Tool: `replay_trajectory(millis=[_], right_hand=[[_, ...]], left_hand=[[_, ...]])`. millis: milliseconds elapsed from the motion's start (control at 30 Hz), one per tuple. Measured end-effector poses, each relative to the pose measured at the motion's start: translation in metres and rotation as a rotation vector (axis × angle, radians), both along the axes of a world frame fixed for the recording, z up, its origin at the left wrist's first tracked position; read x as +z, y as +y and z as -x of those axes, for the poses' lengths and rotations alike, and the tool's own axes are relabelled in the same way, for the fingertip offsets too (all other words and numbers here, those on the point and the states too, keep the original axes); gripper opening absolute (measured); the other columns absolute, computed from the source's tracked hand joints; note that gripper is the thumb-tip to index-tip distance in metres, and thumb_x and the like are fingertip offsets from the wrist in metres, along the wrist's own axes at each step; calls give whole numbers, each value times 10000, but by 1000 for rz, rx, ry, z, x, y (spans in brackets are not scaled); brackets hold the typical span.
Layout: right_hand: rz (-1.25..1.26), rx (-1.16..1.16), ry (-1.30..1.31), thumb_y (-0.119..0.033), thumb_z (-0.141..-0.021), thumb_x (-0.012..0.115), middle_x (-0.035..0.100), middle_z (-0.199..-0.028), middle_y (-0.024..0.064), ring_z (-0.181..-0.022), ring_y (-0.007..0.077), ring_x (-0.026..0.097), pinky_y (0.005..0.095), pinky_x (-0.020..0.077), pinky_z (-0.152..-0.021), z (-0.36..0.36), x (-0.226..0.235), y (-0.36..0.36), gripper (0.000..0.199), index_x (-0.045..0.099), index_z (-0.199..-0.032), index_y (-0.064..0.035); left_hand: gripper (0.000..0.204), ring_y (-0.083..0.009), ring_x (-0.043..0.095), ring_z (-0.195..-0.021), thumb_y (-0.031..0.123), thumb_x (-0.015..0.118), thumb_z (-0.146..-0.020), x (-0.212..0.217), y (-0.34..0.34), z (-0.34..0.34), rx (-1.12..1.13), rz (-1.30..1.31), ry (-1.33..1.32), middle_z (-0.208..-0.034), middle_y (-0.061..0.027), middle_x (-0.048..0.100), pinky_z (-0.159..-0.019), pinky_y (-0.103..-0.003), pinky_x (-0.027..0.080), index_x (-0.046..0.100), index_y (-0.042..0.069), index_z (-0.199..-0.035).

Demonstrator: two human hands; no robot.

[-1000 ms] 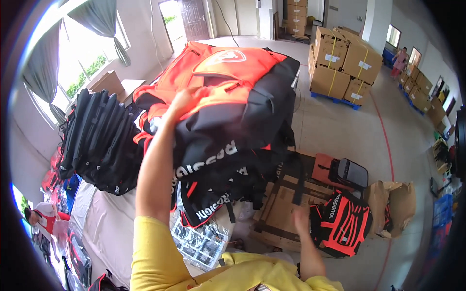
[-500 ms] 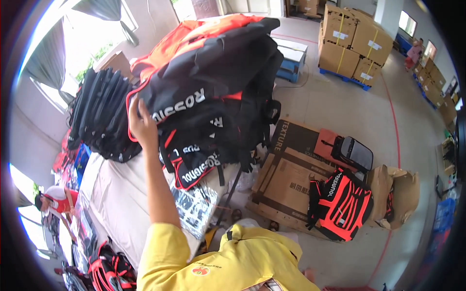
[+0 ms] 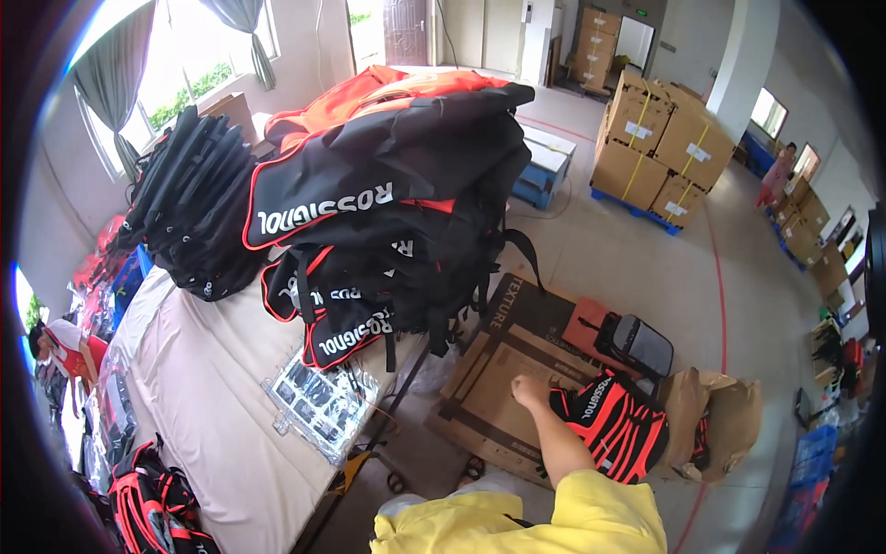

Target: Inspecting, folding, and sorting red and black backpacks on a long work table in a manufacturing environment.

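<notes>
The right hand [image 3: 530, 390] hangs low over the floor, knuckles up and fingers curled loosely under; whether it pinches anything cannot be told, though it sits at the top edge of a backpack [image 3: 616, 429]. That backpack is black with bright red ribs, padded and rounded, and stands on the floor just right of the hand. The bare forearm runs down to a yellow sleeve [image 3: 563, 517] of soft crumpled cloth. The left hand is out of sight.

Under and left of the backpack lie flattened cartons [image 3: 498, 369], brown corrugated board with dark print, their edges straight and stiff. Behind the backpack lies a second pack [image 3: 628, 340], red with a grey mesh panel. To the right of the backpack slumps an open brown paper sack [image 3: 724, 415], creased and limp.

Left of the cartons stands the worktop [image 3: 203, 388], draped in pale smooth cloth. On it, a tall heap of bags [image 3: 388, 194] in black and orange slick fabric, straps dangling over the edge. Left of the heap leans a row of flat black packs [image 3: 189, 208]. Near the worktop's front edge lies a clear plastic blister tray [image 3: 323, 402] of small dark parts. Far behind the heap stand stacked brown boxes [image 3: 655, 138] on a blue pallet.
</notes>
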State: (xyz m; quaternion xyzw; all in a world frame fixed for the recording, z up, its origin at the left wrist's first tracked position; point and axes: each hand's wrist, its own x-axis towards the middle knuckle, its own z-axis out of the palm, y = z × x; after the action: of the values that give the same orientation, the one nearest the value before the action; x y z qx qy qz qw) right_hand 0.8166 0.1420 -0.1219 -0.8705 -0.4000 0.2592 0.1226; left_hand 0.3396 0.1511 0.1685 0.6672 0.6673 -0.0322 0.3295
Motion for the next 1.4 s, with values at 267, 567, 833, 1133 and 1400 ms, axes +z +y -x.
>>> replay_trajectory(millis=[267, 567, 833, 1133, 1400], right_hand=[[-19, 121, 173, -195, -868, 640, 780, -915, 184, -851, 360, 757, 525, 574, -732, 197, -41, -49, 188, 788, -850, -81], [196, -149, 106, -293, -925, 602, 749, -1120, 254, -1047, 436, 735, 526, 587, -900, 342, -67, -158, 348, 812, -1036, -39], [210, 417, 151, -277, -993, 565, 749, -890, 234, -784, 352, 717, 517, 551, -741, 378, -70, -157, 365, 759, -865, 6], [417, 352, 418, -155, -1022, 690, 747, -866, 97, -721, 203, 696, 367, 577, -657, 449, -25, -38, 214, 737, -1076, 46], [365, 448, 488, -261, -1114, 557, 745, -1070, 109, -889, 229, 738, 362, 619, -701, 536, 22, 18, 292, 636, -1295, -45]], left_hand=[[404, -503, 685, -1078, 310, 640, -994, -219, 21, 153, -291, -85, -162, -1157, -331, 709, -921, -576, 546, 673, 3, -1254], [413, -490, 683, -1131, 294, 656, -978, -296, -35, 415, -213, -43, -198, -1180, -336, 706, -950, -564, 548, 680, -9, -1259], [394, -460, 621, -1269, 264, 623, -997, -282, -186, 500, 512, -94, -293, -1310, -272, 687, -1064, -529, 506, 705, 43, -1312], [382, -353, 737, -1107, 384, 631, -1020, -216, -252, 491, 1031, 39, -332, -1174, -188, 772, -958, -482, 578, 768, 71, -1191], [609, -316, 700, -651, 559, 587, -1051, -39, -271, 698, 1812, -1133, 201, -680, -190, 680, -651, -452, 528, 651, 17, -782]])
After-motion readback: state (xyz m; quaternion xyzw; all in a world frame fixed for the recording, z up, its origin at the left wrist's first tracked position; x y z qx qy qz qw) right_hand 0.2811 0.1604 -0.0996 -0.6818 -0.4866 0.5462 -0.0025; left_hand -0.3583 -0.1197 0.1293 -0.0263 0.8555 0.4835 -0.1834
